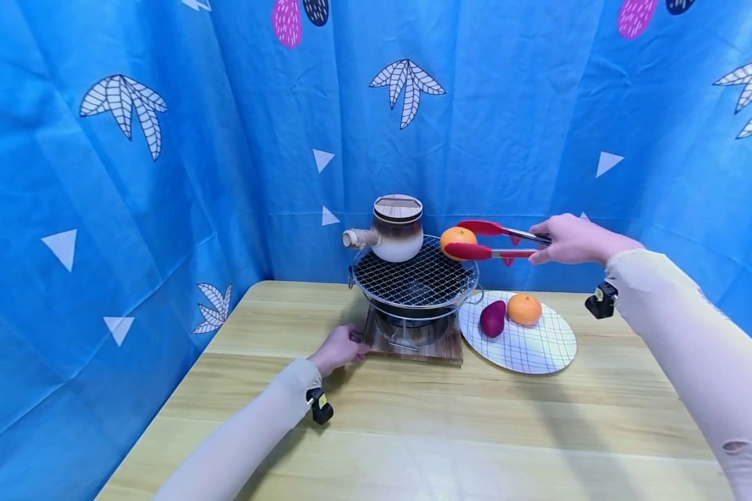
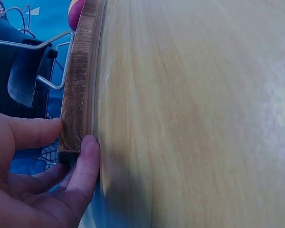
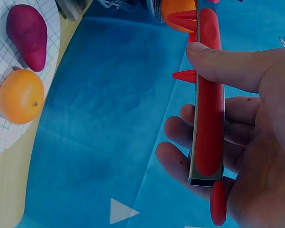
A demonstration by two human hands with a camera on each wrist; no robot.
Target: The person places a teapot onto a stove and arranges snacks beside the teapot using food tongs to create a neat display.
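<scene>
My right hand (image 1: 573,239) grips red-tipped tongs (image 3: 210,109), thumb on one arm and fingers around the other. Between the tips is an orange (image 1: 456,240), held at the right side of the round wire grill (image 1: 413,275); whether it touches the mesh I cannot tell. On the grill's back left stands a white-and-brown pot (image 1: 398,240) with a lid and side handle. My left hand (image 1: 340,349) pinches the front left corner of the wooden board (image 2: 78,90) under the stove, thumb on top and fingers at the lower edge.
Right of the stove, a white checked plate (image 1: 539,351) bears a purple eggplant-shaped item (image 1: 492,319) and a second orange (image 1: 524,309). All this stands on a light wooden table (image 1: 426,424). Blue patterned curtains (image 1: 514,125) hang behind and at both sides.
</scene>
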